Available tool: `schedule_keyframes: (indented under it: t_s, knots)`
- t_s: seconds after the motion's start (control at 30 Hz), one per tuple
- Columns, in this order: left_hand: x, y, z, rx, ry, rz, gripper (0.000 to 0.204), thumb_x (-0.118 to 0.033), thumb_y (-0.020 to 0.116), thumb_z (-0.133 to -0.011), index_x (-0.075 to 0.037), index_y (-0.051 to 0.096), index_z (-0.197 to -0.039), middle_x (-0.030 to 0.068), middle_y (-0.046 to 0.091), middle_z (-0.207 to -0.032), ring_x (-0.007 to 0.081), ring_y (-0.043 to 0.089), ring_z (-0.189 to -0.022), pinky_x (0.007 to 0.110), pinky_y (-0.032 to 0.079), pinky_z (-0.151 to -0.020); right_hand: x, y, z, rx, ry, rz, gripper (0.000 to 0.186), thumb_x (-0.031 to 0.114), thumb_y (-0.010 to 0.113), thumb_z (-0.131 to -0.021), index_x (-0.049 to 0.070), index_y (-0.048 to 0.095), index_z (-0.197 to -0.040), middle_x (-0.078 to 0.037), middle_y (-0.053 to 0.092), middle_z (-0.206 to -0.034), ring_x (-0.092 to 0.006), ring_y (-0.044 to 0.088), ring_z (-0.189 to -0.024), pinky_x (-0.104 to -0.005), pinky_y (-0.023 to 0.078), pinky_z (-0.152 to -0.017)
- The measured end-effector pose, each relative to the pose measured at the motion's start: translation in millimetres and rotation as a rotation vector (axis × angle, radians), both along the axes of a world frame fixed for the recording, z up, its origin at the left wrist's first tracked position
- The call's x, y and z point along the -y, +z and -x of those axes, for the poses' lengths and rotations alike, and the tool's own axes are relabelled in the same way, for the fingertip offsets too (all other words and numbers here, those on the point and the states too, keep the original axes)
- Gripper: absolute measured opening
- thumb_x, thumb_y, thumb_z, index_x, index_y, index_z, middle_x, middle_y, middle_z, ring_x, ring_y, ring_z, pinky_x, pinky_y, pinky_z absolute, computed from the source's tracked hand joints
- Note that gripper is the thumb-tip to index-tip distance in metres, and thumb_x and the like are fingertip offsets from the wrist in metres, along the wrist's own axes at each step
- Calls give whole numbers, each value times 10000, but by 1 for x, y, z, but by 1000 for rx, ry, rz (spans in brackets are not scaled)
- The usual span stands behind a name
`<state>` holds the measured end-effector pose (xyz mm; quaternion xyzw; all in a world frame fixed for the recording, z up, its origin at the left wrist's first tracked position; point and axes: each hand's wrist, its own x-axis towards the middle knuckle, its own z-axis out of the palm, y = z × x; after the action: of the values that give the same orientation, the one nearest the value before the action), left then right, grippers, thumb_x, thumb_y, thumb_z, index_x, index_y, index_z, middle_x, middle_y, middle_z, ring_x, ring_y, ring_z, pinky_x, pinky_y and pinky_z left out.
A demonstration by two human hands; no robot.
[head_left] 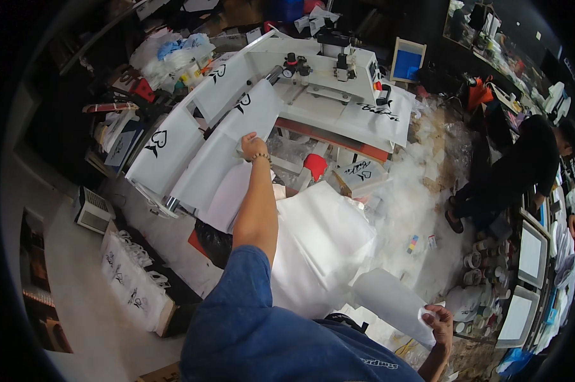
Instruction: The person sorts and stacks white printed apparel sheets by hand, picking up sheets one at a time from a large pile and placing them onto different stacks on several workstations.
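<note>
My left arm reaches forward to a long white sheet with black heart-like prints, draped over a metal roller. My left hand is closed at this sheet's near edge, with its fingertips partly hidden. Low on the right, my right hand pinches the curled end of a white strip. A wide, smooth white sheet lies in front of my body, between both hands. Whether the strip and this wide sheet are one piece, I cannot tell.
Beyond the roller stands a white press machine with a gauge; a printed sheet lies on its bed. A red object and a printed white package sit below. Another person bends at the right. White bags stand left.
</note>
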<state>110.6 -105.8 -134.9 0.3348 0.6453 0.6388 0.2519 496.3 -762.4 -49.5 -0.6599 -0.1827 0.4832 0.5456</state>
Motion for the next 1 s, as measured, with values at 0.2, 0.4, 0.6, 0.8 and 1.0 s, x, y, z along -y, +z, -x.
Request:
schedule_keyframes:
  t_s: [0.2,0.4,0.6,0.8,1.0]
  knots:
    - [56,9,5,-152,-6,7,282,-50,690,-765,-17,593,-1028,149,616,-997,248,630,-862,341,519,-719,29,11,38,43,-48,-20,289,46,774,-690,-7,687,-961,-57,675,-846,-128,621,-745,-255,505,-712]
    - [203,60,-89,122,-865,-152,265,-128,696,-840,-3,583,-1045,109,627,-1003,217,627,-942,327,523,-797,62,42,79,185,-153,125,307,75,740,-699,-17,696,-989,-64,677,-887,-129,623,-808,-257,507,-739]
    - [403,39,-145,138,-2050,760,389,-412,539,-963,-59,598,-1113,54,651,-1012,119,613,-871,282,510,-790,71,91,79,456,106,55,321,174,776,-755,25,707,-1031,-72,702,-972,-147,629,-913,-288,479,-834]
    - [526,-23,-234,651,-2374,1162,720,-605,310,-964,1,496,-1305,113,603,-1217,187,586,-1086,316,499,-905,170,132,83,715,-9,64,353,145,720,-788,56,678,-1127,-116,700,-1015,-211,653,-933,-321,487,-845]
    - [621,-60,-338,824,-2397,1322,546,-420,426,-1001,-5,426,-1355,135,541,-1318,277,529,-1206,426,461,-991,303,52,76,831,-327,127,502,99,705,-726,52,617,-1218,-164,648,-1167,-294,621,-1073,-383,464,-937]
